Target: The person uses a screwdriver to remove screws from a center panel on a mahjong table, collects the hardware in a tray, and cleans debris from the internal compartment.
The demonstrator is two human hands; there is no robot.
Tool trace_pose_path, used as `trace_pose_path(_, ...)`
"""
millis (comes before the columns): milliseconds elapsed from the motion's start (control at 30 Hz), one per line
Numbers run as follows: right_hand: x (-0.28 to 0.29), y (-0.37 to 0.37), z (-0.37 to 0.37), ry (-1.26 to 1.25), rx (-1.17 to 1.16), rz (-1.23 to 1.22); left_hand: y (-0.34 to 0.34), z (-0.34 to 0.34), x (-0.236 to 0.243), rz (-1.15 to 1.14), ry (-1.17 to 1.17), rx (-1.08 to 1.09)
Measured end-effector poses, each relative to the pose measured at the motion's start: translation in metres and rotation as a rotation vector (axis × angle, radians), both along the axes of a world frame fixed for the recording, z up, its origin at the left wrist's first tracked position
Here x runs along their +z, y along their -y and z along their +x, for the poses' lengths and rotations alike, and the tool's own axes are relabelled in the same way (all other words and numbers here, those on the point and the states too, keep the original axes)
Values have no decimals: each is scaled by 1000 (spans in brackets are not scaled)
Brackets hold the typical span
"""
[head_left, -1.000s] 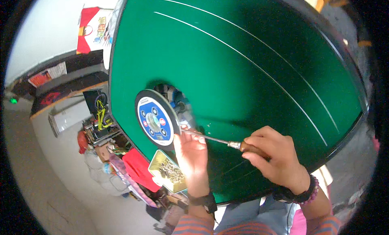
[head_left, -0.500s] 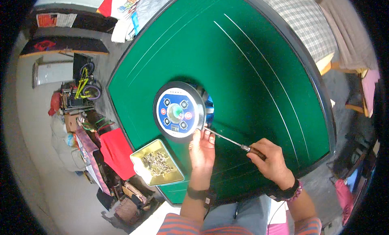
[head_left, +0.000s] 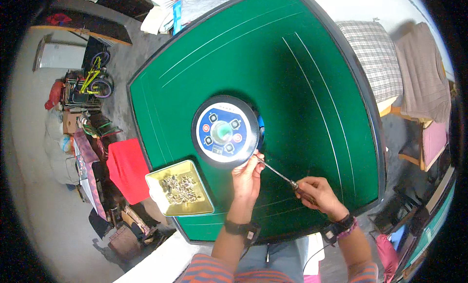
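A round control panel (head_left: 203, 145) with a black rim, white ring and blue face with buttons stands at the middle of a green felt-topped table (head_left: 253, 53). At the panel's near right edge is my left hand (head_left: 247, 176), its thumb and fingers pinched together by the tip of a screwdriver (head_left: 277, 172). What they pinch is too small to make out. My right hand (head_left: 318, 194) is wrapped round the screwdriver's dark handle, with the shaft slanting up and left to the panel's rim. A little blue shows under the panel's right side.
A yellowish tray (head_left: 203, 205) of small metal screws sits at the table's near left edge. A dark raised border (head_left: 373, 105) runs round the tabletop. Beyond it are a red cloth (head_left: 126, 168), a checked cloth cover (head_left: 371, 58) and a small bicycle (head_left: 92, 78).
My left fingers, more spread before, are now pinched at the screwdriver's tip. My right hand's grip has shifted round the handle. The whole view has turned slightly.
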State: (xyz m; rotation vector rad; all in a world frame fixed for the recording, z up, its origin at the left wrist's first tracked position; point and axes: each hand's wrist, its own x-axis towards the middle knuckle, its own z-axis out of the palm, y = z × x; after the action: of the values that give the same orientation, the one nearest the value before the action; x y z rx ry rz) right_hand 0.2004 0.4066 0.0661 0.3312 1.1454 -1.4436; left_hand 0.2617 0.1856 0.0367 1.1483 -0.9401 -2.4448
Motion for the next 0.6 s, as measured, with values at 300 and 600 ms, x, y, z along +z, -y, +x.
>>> trace_pose_path(300,-7,5,40,-1269,39,259,-3,1,-3,-103,36,38)
trace_pose_path(600,4,3,18,228,-211,-95,0,0,11,77,77,150)
